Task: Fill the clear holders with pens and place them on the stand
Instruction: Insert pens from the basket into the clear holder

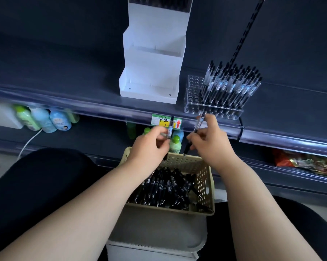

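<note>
A clear holder (192, 95) stands on the dark shelf, its right part packed with several upright black pens (232, 85), its left holes empty. Left of it rises the white tiered stand (151, 72), with dark pens showing in its top tier. My left hand (149, 147) pinches one pen (170, 129) upright above the beige basket (206, 178). To its right, my right hand (211, 140) grips another pen (195, 130), tilted with its tip down, just below the holder's front edge. Many loose black pens (166, 187) lie in the basket.
The basket sits on a pale box (155, 232) between my knees. The shelf's front rail carries a green and yellow price tag (166, 121). Green and blue bottles (46, 119) stand on the lower shelf, a white cable (30, 141) beside them, and snack packets (305, 162) lie at right.
</note>
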